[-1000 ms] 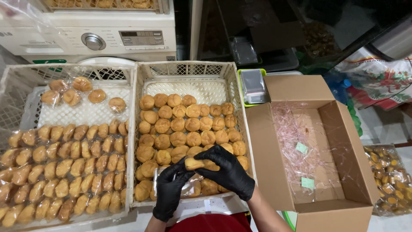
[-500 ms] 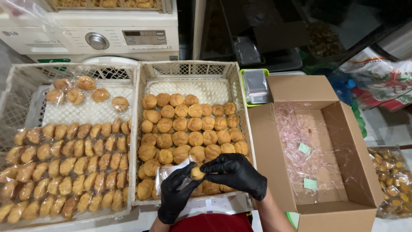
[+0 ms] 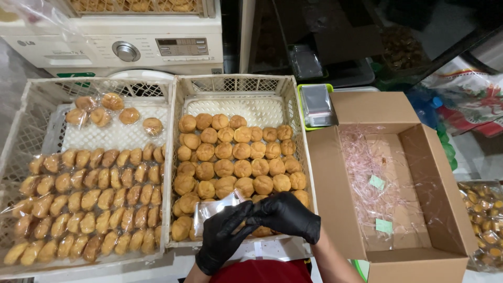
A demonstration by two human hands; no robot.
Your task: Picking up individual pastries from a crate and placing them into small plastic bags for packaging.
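Black-gloved left hand [image 3: 222, 238] and right hand [image 3: 287, 216] meet over the near edge of the middle crate [image 3: 181, 105], fingers curled shut on a clear bag [image 3: 215, 208]; whether a bun sits inside is hidden by the gloves. Bare buns [image 3: 236, 157] fill that crate, leaving free mesh only at its far end. Wrapped buns [image 3: 89, 202] crowd the left crate [image 3: 21, 126]; the open cardboard box [image 3: 335, 188] lies right, its near flap cut off.

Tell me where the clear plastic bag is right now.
In the head view, the clear plastic bag sits low centre, pinched between both gloved hands, left hand and right hand, over the front of the middle crate.
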